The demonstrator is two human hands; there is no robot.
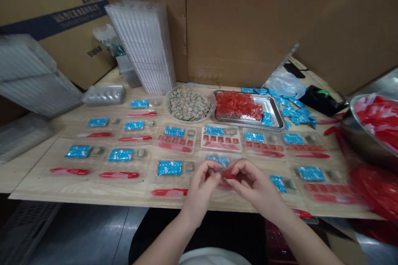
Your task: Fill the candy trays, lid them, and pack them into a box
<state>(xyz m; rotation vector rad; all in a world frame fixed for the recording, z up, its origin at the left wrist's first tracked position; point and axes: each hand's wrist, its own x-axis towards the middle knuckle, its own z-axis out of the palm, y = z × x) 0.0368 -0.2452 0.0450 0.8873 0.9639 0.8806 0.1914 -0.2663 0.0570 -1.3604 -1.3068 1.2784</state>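
Note:
My right hand [256,188] pinches a small red translucent piece [229,172] between thumb and fingertips. Close beside it, my left hand [202,190] is closed in a pinch; what its fingertips hold is hidden. Both hands hover over a clear plastic tray, largely covered by them, with a blue packet [219,160] at its back. To the left lies a tray with a blue packet [169,168], a small wrapped square [189,167] and a red-and-pink pen-shaped item [169,192]. Right of my hands, another blue packet [277,183] shows partly behind my right hand.
Rows of similarly filled trays cover the wooden table [34,188]. Behind them stand a round bowl [214,109] of wrapped squares and a metal tray [278,116] with red pieces. Stacked clear trays [144,45] rise at back left; a metal bowl [357,132] stands right.

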